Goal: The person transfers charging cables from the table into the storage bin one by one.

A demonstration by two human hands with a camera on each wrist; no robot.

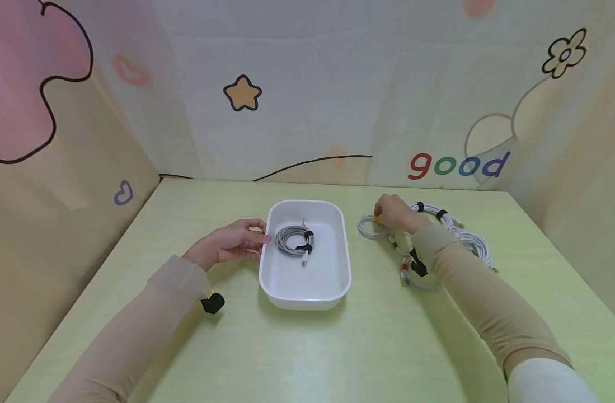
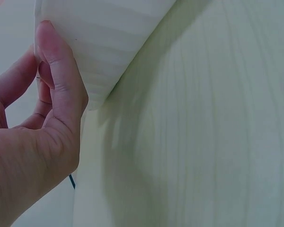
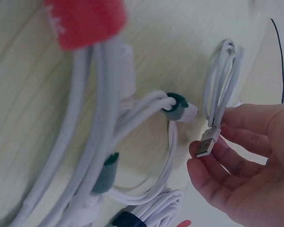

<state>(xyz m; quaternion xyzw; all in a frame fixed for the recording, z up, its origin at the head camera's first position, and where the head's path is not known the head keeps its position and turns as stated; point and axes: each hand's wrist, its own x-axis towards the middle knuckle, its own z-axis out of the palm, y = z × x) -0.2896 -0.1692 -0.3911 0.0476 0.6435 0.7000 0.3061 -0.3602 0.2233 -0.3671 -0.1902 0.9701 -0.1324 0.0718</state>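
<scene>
Just outside the left side of a white tray (image 1: 307,288), the left hand (image 1: 231,240) is placed, the tray's rim being pinched lightly between thumb and fingers. Inside the tray, toward its left side, a gray coiled cable (image 1: 279,243) with black ties is seen. Just to the tray's right, a slim white cable (image 3: 219,85) is met by the right hand (image 1: 395,212), which is much the nearer; its fingers are curled round the coil's banded end, beside a metal USB plug (image 3: 206,145), though how firmly cannot be told. From those fingertips the loop is stretched toward the tray, its longer axis running roughly across the table (image 1: 307,347). Farther right of the tray, under and beyond the right forearm, more coiled white cables (image 1: 475,242) are spread.
</scene>
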